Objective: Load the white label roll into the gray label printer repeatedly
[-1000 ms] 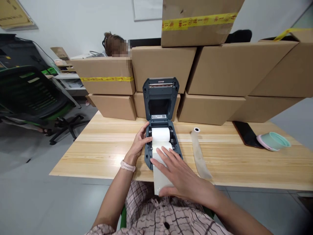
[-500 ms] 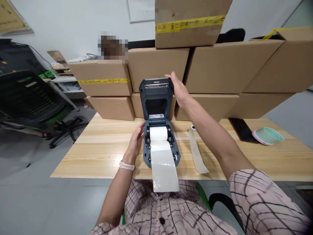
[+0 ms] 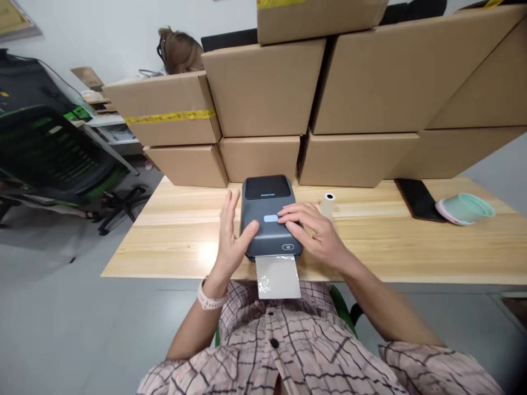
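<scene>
A dark grey label printer (image 3: 263, 236) sits on the wooden table with its lid closed. A strip of blank labels (image 3: 279, 278) comes out of its front and hangs past the table edge. My left hand (image 3: 233, 236) is open at the printer's left side, its thumb on the lid. Fingers apart, my right hand (image 3: 315, 233) lies open on the right part of the lid, beside the light blue button. Right of the printer stands a small paper roll (image 3: 329, 204), partly hidden by my right hand.
Stacked cardboard boxes (image 3: 263, 90) line the back of the table (image 3: 164, 247). At the right lie a black phone (image 3: 418, 198) and a mint-green cup (image 3: 469, 208). A person's head (image 3: 181, 52) shows behind the boxes; an office chair (image 3: 53, 159) stands at the left.
The printer's lid has swung down from upright to closed and now covers the label roll. My right hand has come down with it, and my left thumb has moved onto the lid.
</scene>
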`<action>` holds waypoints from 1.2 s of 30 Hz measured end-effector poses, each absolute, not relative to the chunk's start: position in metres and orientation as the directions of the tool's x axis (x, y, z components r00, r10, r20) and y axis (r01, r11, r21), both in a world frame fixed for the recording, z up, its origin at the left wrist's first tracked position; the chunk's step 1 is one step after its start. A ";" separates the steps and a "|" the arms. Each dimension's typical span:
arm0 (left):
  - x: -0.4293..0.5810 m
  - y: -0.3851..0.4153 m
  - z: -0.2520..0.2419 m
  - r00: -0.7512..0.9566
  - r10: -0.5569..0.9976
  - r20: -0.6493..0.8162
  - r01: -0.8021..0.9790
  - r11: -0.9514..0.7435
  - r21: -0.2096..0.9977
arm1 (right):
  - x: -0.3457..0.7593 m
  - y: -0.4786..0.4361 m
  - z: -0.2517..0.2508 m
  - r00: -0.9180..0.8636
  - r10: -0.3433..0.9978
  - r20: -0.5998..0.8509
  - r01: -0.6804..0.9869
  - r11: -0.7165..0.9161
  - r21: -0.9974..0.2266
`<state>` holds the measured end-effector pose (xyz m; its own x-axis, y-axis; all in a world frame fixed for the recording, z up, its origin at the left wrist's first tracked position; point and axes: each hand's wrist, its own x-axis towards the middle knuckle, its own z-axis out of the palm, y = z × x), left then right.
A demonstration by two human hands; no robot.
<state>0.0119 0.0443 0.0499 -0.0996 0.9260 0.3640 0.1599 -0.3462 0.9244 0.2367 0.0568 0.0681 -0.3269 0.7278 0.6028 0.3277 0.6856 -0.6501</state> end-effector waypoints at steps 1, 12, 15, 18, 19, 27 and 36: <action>0.014 0.043 0.043 -0.092 0.959 0.268 0.108 -0.258 0.960 | 0.233 0.053 0.058 -0.264 0.761 0.592 0.343 0.648 -0.680; 0.021 0.026 0.013 -0.058 0.996 -0.069 -0.156 0.060 0.986 | 0.225 0.049 0.005 -0.174 0.955 0.239 0.138 0.264 -0.955; 0.024 0.028 0.012 -0.074 0.997 -0.001 -0.137 -0.009 0.990 | 0.224 0.048 0.007 -0.172 0.961 0.216 0.096 0.235 -0.967; 0.025 0.023 0.009 -0.074 0.997 0.038 -0.103 -0.045 0.994 | 0.223 0.045 0.013 -0.147 0.947 0.285 0.163 0.308 -0.937; 0.025 0.017 0.007 -0.106 0.993 0.060 -0.069 -0.068 0.995 | 0.222 0.044 0.015 -0.157 0.928 0.337 0.213 0.365 -0.906; 0.013 -0.052 -0.009 0.006 0.969 -0.245 0.050 0.244 0.968 | 0.220 0.042 0.018 -0.263 0.775 0.575 0.463 0.624 -0.630; 0.018 -0.037 0.002 0.309 0.866 -0.394 -0.162 0.456 0.875 | 0.225 0.036 0.033 -0.400 0.729 0.556 0.700 0.634 -0.328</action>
